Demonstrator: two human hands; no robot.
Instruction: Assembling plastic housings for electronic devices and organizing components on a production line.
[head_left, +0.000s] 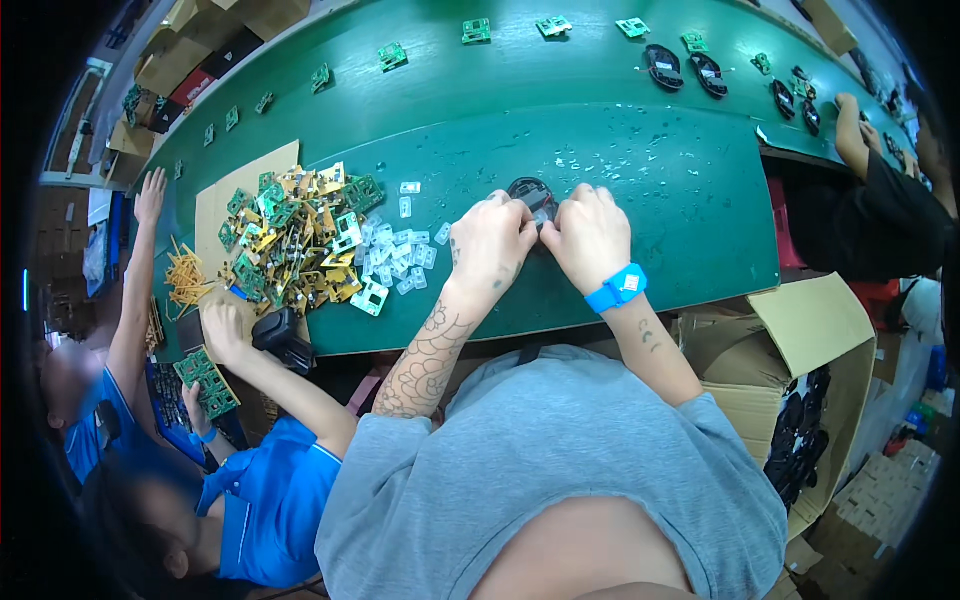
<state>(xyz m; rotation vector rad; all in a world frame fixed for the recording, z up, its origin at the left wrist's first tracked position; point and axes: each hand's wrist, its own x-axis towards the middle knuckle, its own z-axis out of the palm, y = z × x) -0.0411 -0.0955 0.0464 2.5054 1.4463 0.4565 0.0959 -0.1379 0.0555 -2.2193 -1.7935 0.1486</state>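
Note:
My left hand and my right hand meet over a small black rounded plastic shell on the green table mat. Both hands pinch it from either side, and their fingers hide most of it. A blue wristband sits on my right wrist. Just left of my left hand lies a scatter of small clear plastic pieces. Beyond them is a heap of green and yellow circuit boards.
A green conveyor belt behind the mat carries single circuit boards and black shells. An open cardboard box with black parts stands at my right. A person in blue works at my left, another person's arm at far right.

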